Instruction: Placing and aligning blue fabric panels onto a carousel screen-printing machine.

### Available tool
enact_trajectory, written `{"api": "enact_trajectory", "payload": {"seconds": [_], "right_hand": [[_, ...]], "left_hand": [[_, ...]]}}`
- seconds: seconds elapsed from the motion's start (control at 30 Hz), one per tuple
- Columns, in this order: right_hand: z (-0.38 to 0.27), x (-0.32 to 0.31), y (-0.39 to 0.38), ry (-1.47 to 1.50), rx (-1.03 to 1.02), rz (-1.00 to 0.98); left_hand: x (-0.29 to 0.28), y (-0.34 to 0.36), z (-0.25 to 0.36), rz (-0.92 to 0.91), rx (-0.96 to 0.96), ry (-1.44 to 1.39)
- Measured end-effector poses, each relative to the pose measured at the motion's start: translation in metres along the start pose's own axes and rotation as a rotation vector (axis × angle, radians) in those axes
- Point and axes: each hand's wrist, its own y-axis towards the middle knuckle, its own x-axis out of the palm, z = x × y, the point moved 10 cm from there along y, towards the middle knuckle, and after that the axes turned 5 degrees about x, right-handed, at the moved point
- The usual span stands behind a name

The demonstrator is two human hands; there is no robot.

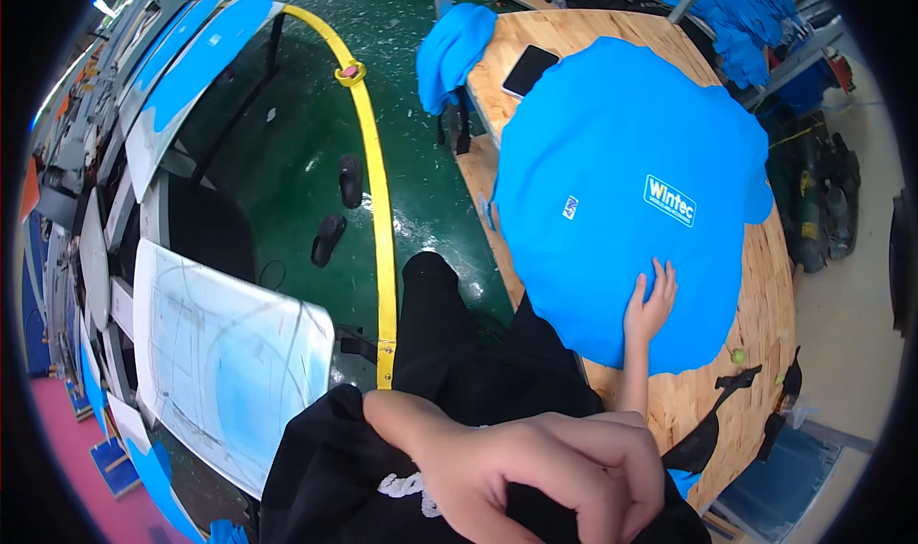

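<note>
A broad blue fabric sheet (622, 133) covers the middle of the pale wooden bench (593, 20), overlapping its left edge. The right hand (653, 305) rests on it, grip wide. Left hand (564, 467): fingers curled, contents indeterminable. Green painted floor (416, 200) adjoins the bench's left side.

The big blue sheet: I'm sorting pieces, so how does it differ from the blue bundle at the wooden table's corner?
The blue sheet lies spread on the wooden table under the right hand; the blue bundle hangs crumpled at the table's corner. The sheet looks much larger than the bundle. The sheet bears a print; none shows on the bundle. Both are bright blue.
</note>
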Motion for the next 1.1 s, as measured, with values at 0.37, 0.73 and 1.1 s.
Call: {"api": "enact_trajectory", "payload": {"seconds": [0.37,0.73,1.1], "right_hand": [[0.004,0.003,-0.001,0.001,0.000,-0.007],[0.012,0.006,-0.003,0.028,-0.031,0.009],[-0.121,0.017,-0.030,0.754,-0.002,-0.107]], "left_hand": [[0.014,-0.006,-0.016,0.101,-0.158,-0.361],[0.024,-0.017,-0.016,0.070,-0.224,-0.507],[0.055,-0.037,0.027,0.121,-0.188,-0.940]]}}
